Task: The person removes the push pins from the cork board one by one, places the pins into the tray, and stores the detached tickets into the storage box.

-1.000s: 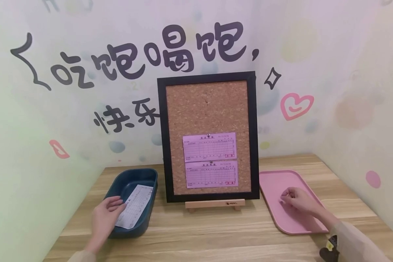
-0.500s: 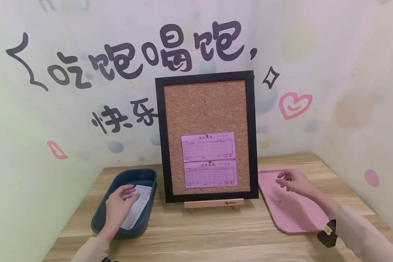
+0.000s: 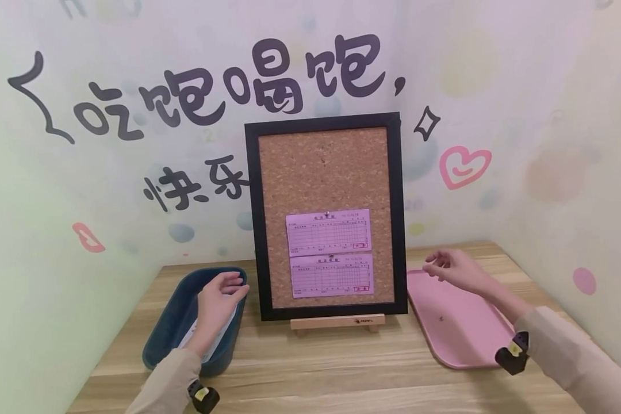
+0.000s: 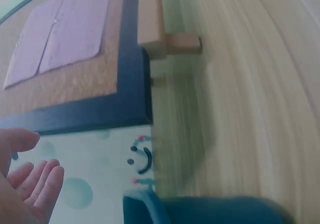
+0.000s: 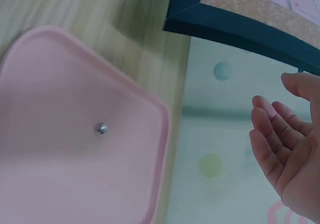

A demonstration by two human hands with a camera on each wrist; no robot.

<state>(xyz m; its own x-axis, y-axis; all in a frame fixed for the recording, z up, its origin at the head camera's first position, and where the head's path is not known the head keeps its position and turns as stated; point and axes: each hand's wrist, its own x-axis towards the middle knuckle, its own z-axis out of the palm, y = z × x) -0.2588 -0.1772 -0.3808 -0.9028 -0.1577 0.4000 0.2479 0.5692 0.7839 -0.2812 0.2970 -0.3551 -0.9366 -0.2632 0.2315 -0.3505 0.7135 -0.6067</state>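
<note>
My left hand (image 3: 219, 307) hovers over the dark blue basin (image 3: 152, 348), fingers loosely bent; the left wrist view shows its thumb apart from the fingertips and nothing between them. Inside the basin, partly covered by that hand, lies a printed white paper slip (image 3: 222, 333). My right hand (image 3: 457, 268) is raised over the far end of the pink tray (image 3: 466, 356), fingers relaxed and bare. On the tray sits a small silvery pushpin (image 5: 101, 128). Between the hands stands a black-framed corkboard (image 3: 323, 167) with an upper pink slip (image 3: 328, 233) and a lower pink slip (image 3: 331, 276) pinned to it.
The corkboard leans on a small wooden easel (image 3: 337, 322) on the wood-grain table (image 3: 331, 374). A wall (image 3: 196, 34) with painted lettering rises close behind the board, and side walls flank the table.
Both hands have come up empty: the left rose away from the paper slip to the right, the right lifted off the pink tray toward its far end, leaving the pushpin in view.
</note>
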